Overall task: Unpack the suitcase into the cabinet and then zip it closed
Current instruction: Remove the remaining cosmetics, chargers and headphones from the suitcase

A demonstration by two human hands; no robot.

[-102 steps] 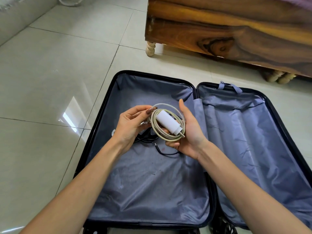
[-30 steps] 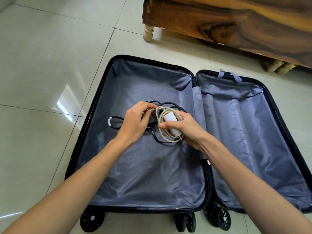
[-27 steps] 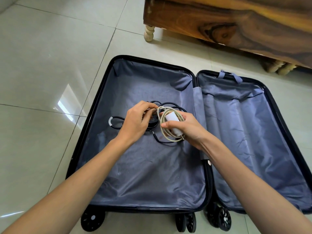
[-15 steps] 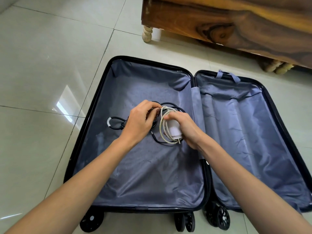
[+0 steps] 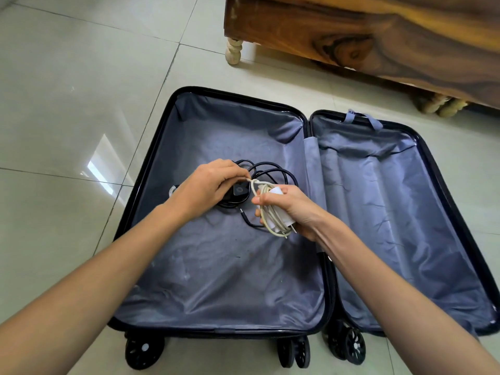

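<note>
A black suitcase [image 5: 151,169] lies open flat on the tiled floor, both halves lined in grey-blue fabric. My right hand [image 5: 295,207] grips a white charger with its cream cable coiled round it [image 5: 273,215], held just above the left half. My left hand [image 5: 208,188] pinches the loose end of that cream cable. Beneath both hands a black charger with a looped black cable [image 5: 240,192] lies on the lining. The right half [image 5: 392,212] holds nothing that I can see.
A dark wooden bed frame [image 5: 351,33] on turned pale legs stands just beyond the suitcase, at the top right. Glossy beige floor tiles [image 5: 67,104] spread to the left. The suitcase wheels [image 5: 143,350] point toward me.
My hands lowered the white charger from chest height to just above the lining. My left fingers have drawn the cable end up and over the coil.
</note>
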